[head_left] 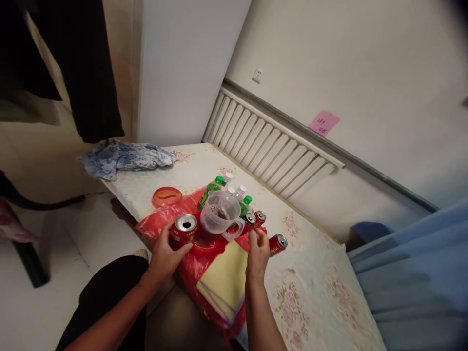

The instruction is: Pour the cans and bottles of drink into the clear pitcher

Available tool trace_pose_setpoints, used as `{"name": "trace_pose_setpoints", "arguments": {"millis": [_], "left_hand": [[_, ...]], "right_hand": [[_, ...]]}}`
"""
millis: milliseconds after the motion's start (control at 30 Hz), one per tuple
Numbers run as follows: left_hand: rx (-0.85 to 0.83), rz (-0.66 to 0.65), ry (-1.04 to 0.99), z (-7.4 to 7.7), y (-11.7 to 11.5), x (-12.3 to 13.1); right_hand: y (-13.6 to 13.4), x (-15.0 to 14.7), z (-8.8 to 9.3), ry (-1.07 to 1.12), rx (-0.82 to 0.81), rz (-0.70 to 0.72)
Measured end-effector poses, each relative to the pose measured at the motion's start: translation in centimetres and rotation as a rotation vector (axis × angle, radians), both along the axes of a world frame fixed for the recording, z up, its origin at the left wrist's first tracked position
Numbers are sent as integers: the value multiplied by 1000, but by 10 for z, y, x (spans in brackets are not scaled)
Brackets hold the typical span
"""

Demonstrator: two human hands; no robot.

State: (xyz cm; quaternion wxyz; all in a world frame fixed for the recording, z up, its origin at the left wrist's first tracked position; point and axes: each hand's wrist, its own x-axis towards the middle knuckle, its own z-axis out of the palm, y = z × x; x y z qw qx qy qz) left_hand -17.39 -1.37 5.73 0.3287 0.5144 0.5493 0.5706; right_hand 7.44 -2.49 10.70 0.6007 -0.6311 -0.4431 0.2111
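My left hand (pixel 168 251) is wrapped round an opened red can (pixel 184 231), upright at the front left of the table. A clear plastic pitcher (pixel 215 219) with dark liquid inside stands just right of that can. My right hand (pixel 258 246) is beside the pitcher's handle, its fingers curled together; whatever they hold, if anything, is hidden. To its right a red can (pixel 278 244) leans, and two more cans (pixel 260 218) stand behind it. Under the pitcher lies red plastic (pixel 192 268), with a folded yellow cloth (pixel 226 275) in front.
Green-capped bottles (pixel 210 191) and white-capped ones stand behind the pitcher. An orange lid (pixel 166 196) lies at the left, a blue patterned cloth (pixel 135 158) at the far left corner. Beyond the flowered table (pixel 314 292) are a radiator (pixel 270 141) and a blue curtain (pixel 413 268).
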Motion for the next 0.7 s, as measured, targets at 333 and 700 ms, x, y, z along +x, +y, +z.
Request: {"name": "trace_pose_setpoints", "arguments": {"millis": [333, 700], "left_hand": [[16, -343, -12, 9, -68, 81], [101, -535, 34, -10, -92, 133]], "right_hand": [[-104, -23, -14, 262, -122, 228], [-142, -9, -4, 142, -153, 149]]}}
